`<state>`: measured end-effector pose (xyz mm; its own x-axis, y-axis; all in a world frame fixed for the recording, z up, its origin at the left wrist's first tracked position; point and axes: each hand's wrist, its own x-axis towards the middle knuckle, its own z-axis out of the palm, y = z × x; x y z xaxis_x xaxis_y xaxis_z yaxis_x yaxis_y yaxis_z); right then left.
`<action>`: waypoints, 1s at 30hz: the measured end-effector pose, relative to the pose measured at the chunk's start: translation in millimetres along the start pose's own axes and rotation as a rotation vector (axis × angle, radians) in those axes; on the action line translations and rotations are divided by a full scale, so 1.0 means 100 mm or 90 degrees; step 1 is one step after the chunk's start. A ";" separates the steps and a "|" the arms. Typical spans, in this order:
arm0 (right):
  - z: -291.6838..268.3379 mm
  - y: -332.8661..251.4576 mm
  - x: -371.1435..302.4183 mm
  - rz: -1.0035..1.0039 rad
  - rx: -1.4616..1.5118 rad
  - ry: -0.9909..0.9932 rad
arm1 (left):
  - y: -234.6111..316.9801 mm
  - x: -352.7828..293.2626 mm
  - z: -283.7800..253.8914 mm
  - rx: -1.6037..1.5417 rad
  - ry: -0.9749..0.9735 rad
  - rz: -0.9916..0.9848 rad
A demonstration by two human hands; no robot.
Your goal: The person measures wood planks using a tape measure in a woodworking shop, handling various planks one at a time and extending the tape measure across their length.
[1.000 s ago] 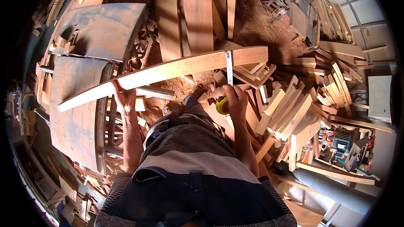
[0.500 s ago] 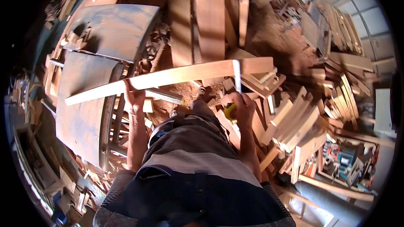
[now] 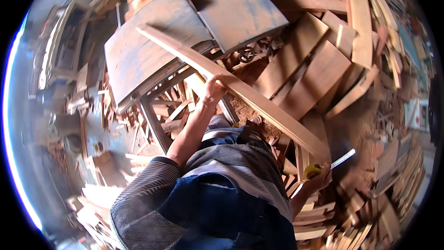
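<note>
A long, pale wooden board (image 3: 263, 104) slants across in front of me, from far left to near right. My left hand (image 3: 215, 89) is closed around its near edge, around mid-length. The board's far end lies over a worn metal machine table (image 3: 157, 55); whether it touches I cannot tell. At the near right end, my right hand (image 3: 322, 179) grips a yellow tape measure (image 3: 312, 171). A short length of its pale blade (image 3: 343, 157) sticks out past the hand to the right, apart from the board's face.
Wide planks (image 3: 319, 81) lie piled beyond the board. Sawdust (image 3: 360, 134) covers the floor at the right, and stacked offcuts (image 3: 314, 220) sit below my right hand. A handwheel (image 3: 246, 54) shows under the second metal table top (image 3: 240, 9). Scrap sticks (image 3: 171, 106) lie beneath the table frame.
My view has turned left, so the board now slants down to the right. The tape blade, earlier across the board's face near its right end, now points away to the right.
</note>
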<state>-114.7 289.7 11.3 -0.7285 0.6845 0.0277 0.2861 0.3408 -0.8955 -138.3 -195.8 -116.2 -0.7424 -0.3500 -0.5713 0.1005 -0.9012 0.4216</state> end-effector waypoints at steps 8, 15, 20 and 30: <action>0.23 0.04 0.09 0.073 -0.059 -0.165 | -0.17 -0.17 0.17 0.142 0.136 0.134; 0.78 -0.30 0.13 0.061 -0.015 -0.260 | 0.14 -0.12 0.03 0.106 0.239 0.207; 1.24 -0.28 0.21 -0.141 0.005 -0.403 | 0.60 -0.09 -0.26 0.058 0.235 0.261; 1.87 -0.85 -0.68 0.047 -0.017 -0.484 | 1.38 0.00 -0.76 0.218 0.307 0.255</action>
<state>-205.8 93.3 2.8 -0.9318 0.0769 -0.3547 0.3593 0.3339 -0.8714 -73.9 -339.5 -111.6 -0.3087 -0.7829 -0.5402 0.0324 -0.5763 0.8166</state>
